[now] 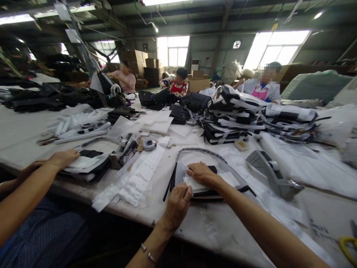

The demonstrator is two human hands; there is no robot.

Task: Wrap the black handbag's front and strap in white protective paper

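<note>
A black handbag [208, 194] lies flat in front of me at the table's near edge, its wrapped handle [205, 150] arching away from me. White sheets [229, 179] of thin packing material cover part of it. My right hand [203, 173] rests on these sheets with fingers stretched out, pressing them down. At the lower left corner of the bag, my left hand [178, 203] has its fingers pinched together on the edge of a white sheet. The fingertips are partly hidden, so the exact grip is hard to see.
A grey tape dispenser [272, 175] stands right, another dispenser [122, 150] left. White strips [142, 178] lie between two work spots. A co-worker's hand [64, 158] rests on another bag at left. Wrapped bags [231, 115] are stacked behind; several people sit across the table.
</note>
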